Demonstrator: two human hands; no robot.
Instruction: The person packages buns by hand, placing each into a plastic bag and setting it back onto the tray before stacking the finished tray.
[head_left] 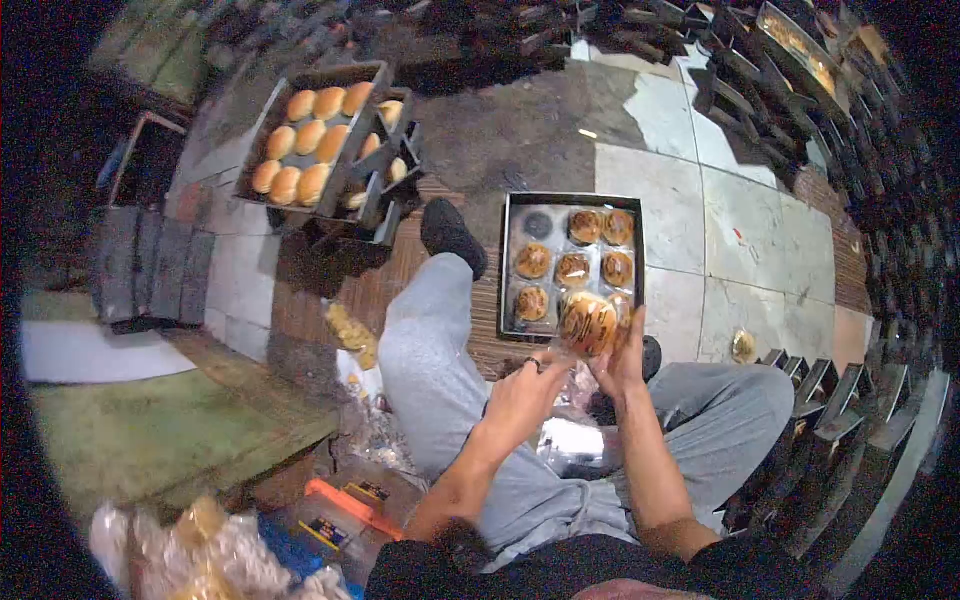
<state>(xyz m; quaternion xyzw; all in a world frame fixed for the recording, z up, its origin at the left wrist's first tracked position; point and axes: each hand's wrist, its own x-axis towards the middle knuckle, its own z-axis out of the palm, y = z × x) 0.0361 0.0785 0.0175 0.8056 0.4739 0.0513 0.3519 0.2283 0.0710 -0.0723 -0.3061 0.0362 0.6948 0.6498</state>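
A round bun with dark drizzled stripes [587, 325], seemingly inside a clear plastic bag, is between my two hands, above the near edge of a black tray [505, 270]. My right hand [626, 352] holds the bun from its right side, with the fingers partly hidden behind it. At the lower left, my left hand [530, 395] has its fingers closed on the edge of the clear bag [562, 350]. Inside the tray are several brown-topped buns [573, 269] in rows, with a bare dark spot [538, 224] at its upper left.
Stacked trays of plain golden buns [310, 137] stand at the upper left. A small wrapped bun [743, 346] lies on the tiles at the right. Filled plastic bags [200, 550] are at the lower left, near an orange-edged item [350, 508]. Dark metal trays [850, 400] crowd the right side.
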